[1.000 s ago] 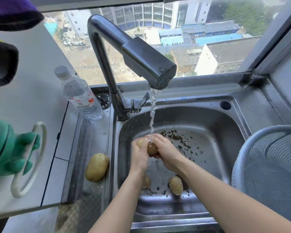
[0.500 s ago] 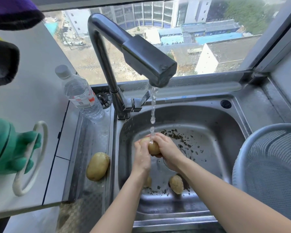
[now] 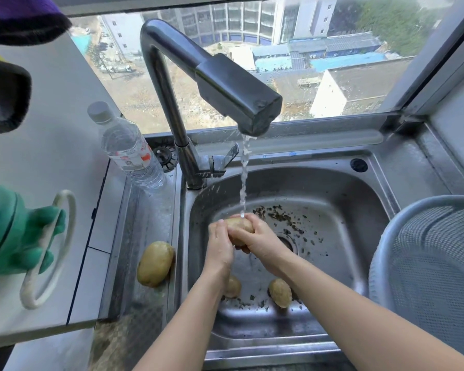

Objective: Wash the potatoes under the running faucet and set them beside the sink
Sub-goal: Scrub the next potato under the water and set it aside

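Note:
Water runs from the steel faucet into the steel sink. Under the stream I hold a yellow potato between my left hand and my right hand, both closed around it. Two more potatoes lie on the sink bottom near the front: one partly hidden by my left forearm, the other beside my right forearm. A larger potato rests on the steel ledge left of the sink.
Dark bits of debris are scattered around the drain. A plastic water bottle stands at the back left. A grey mesh colander sits at the sink's right. Green rubber gloves and a white ring lie on the left counter.
The potato has been turned between my hands under the stream, which stay in about the same spot. The other potatoes have not moved.

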